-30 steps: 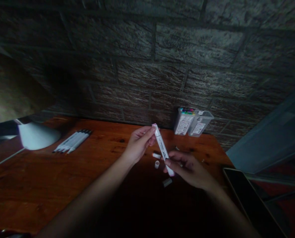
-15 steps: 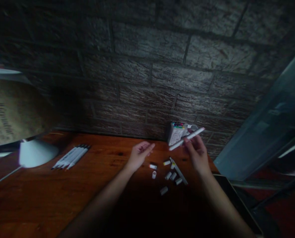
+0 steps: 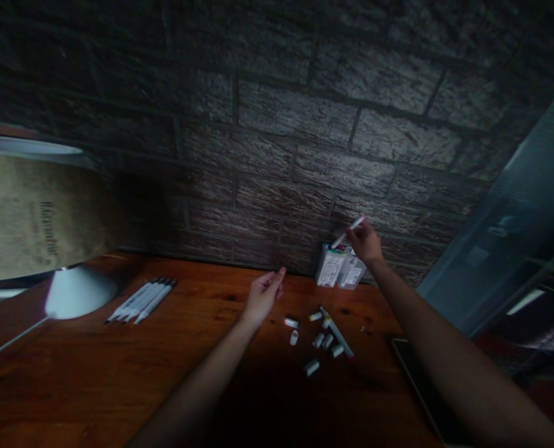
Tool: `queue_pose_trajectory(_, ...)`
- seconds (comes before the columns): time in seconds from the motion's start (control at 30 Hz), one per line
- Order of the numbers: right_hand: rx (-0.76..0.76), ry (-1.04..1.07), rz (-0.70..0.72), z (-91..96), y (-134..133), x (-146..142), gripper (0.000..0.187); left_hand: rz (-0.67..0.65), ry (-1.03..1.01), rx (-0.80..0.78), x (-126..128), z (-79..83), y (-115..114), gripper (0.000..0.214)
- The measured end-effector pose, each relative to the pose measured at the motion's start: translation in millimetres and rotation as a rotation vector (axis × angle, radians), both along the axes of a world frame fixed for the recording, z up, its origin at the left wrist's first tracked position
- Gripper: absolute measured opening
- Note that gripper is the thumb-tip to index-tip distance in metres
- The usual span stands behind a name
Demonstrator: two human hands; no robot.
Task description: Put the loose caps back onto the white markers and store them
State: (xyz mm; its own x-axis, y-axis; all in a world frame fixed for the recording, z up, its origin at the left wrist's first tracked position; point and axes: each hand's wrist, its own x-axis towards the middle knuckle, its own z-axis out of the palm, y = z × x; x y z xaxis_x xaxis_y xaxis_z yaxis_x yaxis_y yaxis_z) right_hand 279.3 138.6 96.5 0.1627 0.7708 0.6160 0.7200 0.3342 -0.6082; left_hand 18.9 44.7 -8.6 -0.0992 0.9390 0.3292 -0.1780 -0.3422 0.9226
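Note:
My right hand is stretched out to the wall and pinches a white marker, held slanted just above two clear marker boxes. The left box shows coloured marker ends at its top. My left hand hovers over the wooden table, fingers loosely extended and holding nothing. Just right of it lie several loose white caps and one uncapped marker.
A row of several white markers lies at the back left beside a white lamp base with a cord. A brown paper sheet leans at the left. A dark tablet lies at the right, below a glass pane.
Both hands held the marker over the caps; my left hand let go, and my right hand carried the marker up and back to the boxes by the wall.

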Motion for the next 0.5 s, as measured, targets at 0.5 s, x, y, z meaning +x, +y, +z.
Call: queue_pose_trajectory(0.5, -0.198, -0.416, -0.147, 6.9, 8, -10, 0.057, 0.017, -0.033, -0.031, -4, -5.1, 6, 0.055)
